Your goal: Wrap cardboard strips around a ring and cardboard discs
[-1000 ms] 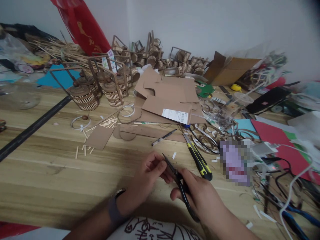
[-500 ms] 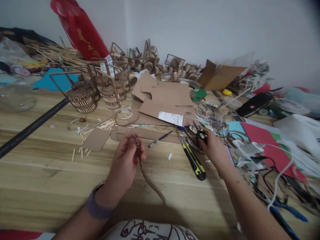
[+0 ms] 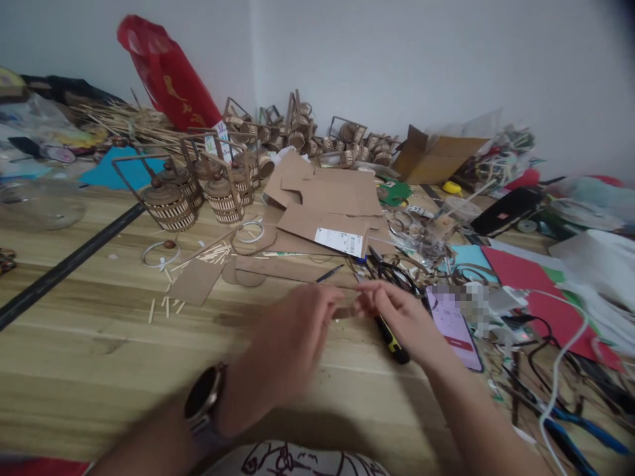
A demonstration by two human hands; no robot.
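Observation:
My left hand (image 3: 290,330) is closed, its fingertips holding a thin brown strip (image 3: 346,312) above the middle of the table. Opposite it, my right hand (image 3: 399,320) pinches at the strip's other part; motion blur and the fingers hide most of the strip. Black-handled scissors (image 3: 397,274) lie on the table just beyond my right hand. Under that hand is a yellow-and-black utility knife (image 3: 394,344), partly covered. A pen (image 3: 329,273) lies past my fingertips, close to a cardboard strip (image 3: 292,270).
Small lidded bamboo baskets (image 3: 171,205) stand at the left, near a black bar (image 3: 74,258). Cardboard sheets (image 3: 337,192) lie at the centre back. A phone (image 3: 454,327), red paper (image 3: 536,284), a white cable (image 3: 560,370) and blue-handled pliers (image 3: 565,436) crowd the right.
My right hand has let go of the scissors, leaving them on the table, and has moved left to the strip. My left hand has swung right and turned over, bringing the strip towards it.

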